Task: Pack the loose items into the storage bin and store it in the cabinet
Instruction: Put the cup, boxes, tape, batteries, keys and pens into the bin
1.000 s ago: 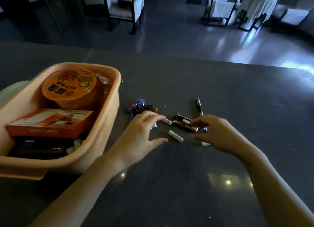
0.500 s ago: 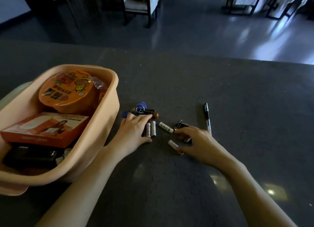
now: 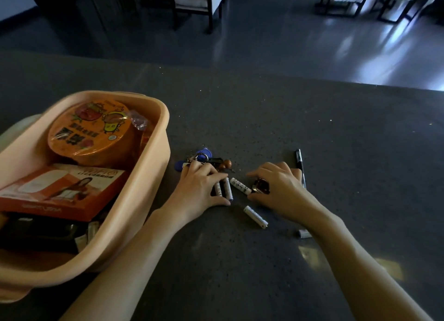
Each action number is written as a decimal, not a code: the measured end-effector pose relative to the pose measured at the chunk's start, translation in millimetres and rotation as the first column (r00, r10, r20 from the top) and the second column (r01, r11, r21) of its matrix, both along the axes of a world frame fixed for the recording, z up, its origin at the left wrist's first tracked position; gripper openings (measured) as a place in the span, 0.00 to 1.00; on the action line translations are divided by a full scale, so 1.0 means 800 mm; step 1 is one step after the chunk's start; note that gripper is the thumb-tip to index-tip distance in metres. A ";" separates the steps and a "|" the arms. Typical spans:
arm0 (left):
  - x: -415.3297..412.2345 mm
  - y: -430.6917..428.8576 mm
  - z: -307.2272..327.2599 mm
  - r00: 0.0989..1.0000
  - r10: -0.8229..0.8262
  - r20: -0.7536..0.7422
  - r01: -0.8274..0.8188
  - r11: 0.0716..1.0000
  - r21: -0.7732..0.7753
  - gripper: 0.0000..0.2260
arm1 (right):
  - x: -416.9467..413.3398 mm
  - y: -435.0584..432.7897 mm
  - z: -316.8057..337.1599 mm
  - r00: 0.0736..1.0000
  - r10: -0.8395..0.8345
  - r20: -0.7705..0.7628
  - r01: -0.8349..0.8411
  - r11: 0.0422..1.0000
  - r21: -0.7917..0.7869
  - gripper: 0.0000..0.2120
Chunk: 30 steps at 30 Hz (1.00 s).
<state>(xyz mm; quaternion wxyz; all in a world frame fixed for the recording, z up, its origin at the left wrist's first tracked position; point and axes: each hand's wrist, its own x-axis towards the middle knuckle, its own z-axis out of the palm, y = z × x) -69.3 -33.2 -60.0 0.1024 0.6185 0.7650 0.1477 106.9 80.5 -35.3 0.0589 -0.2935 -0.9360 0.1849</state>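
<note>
Two batteries [image 3: 227, 188] pointing away, right fingers [image 3: 264, 170] pinching clip [image 3: 260, 186]

dark speckled counter [image 3: 276, 118], matte, faint light patches on its near side. far left: peach storage bin [image 3: 157, 166]. beside it a key bunch [image 3: 204, 156] with blue tags. nearer: two batteries [image 3: 227, 188] side by side, third battery [image 3: 240, 186] angled just beside, fourth battery [image 3: 255, 216] apart (fifth battery [image 3: 304, 234] half hidden). small dark object [image 3: 260, 186]; black pen [image 3: 299, 157] rightmost.

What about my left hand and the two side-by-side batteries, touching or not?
Touching. Head view: fingers of the left hand lie over the upper ends of the two batteries.
</note>
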 end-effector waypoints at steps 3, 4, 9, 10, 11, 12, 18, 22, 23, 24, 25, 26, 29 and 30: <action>0.004 -0.003 0.003 1.000 -0.012 0.015 0.011 1.000 0.017 0.27 | -0.013 0.002 -0.005 0.999 0.044 0.023 -0.044 0.999 0.028 0.20; 0.006 -0.006 0.003 1.000 -0.013 0.008 0.013 1.000 0.022 0.27 | -0.018 0.003 -0.007 0.997 0.065 0.042 -0.066 0.997 0.028 0.21; 0.016 -0.038 0.003 1.000 0.004 0.018 -0.004 0.999 0.038 0.28 | -0.034 0.005 -0.012 0.966 0.166 0.197 -0.192 0.974 0.122 0.25; 0.020 -0.045 0.002 0.999 0.008 0.035 -0.009 0.999 0.034 0.28 | -0.035 0.004 -0.013 0.961 0.172 0.216 -0.208 0.966 0.155 0.25; 0.025 -0.051 0.000 0.999 0.009 0.052 -0.011 0.999 0.031 0.28 | -0.035 0.004 -0.013 0.958 0.177 0.226 -0.220 0.958 0.185 0.25; 0.030 -0.056 -0.002 0.998 0.010 0.065 -0.012 1.000 0.029 0.28 | -0.033 0.003 -0.013 0.955 0.180 0.235 -0.231 0.950 0.212 0.25; 0.048 -0.066 -0.008 0.989 0.059 0.135 -0.064 0.997 0.033 0.29 | -0.009 -0.002 -0.005 0.933 0.196 0.302 -0.290 0.906 0.307 0.23; 0.059 -0.062 -0.008 0.986 0.023 0.162 -0.025 1.000 0.010 0.29 | 0.008 -0.010 0.000 0.945 0.163 0.283 -0.229 0.948 0.221 0.20; 0.063 -0.062 -0.008 0.985 0.018 0.169 -0.020 1.000 0.012 0.29 | 0.013 -0.012 0.002 0.947 0.154 0.281 -0.210 0.961 0.182 0.20; 0.066 -0.061 -0.008 0.985 0.015 0.173 -0.018 1.000 0.017 0.29 | 0.017 -0.015 0.004 0.948 0.149 0.283 -0.198 0.968 0.156 0.20; 0.069 -0.060 -0.008 0.984 0.015 0.176 -0.020 1.000 0.024 0.29 | 0.021 -0.017 0.005 0.947 0.148 0.285 -0.194 0.970 0.143 0.21; 0.072 -0.060 -0.007 0.983 0.018 0.181 -0.023 0.999 0.030 0.28 | 0.025 -0.020 0.005 0.945 0.150 0.290 -0.194 0.972 0.131 0.21; 0.079 -0.058 -0.007 0.977 0.032 0.209 -0.039 0.999 0.032 0.29 | 0.029 -0.028 0.007 0.934 0.170 0.315 -0.185 0.982 0.021 0.26; 0.081 -0.058 -0.007 0.976 0.035 0.216 -0.042 0.999 0.031 0.29 | 0.029 -0.030 0.008 0.933 0.177 0.315 -0.180 0.984 -0.020 0.27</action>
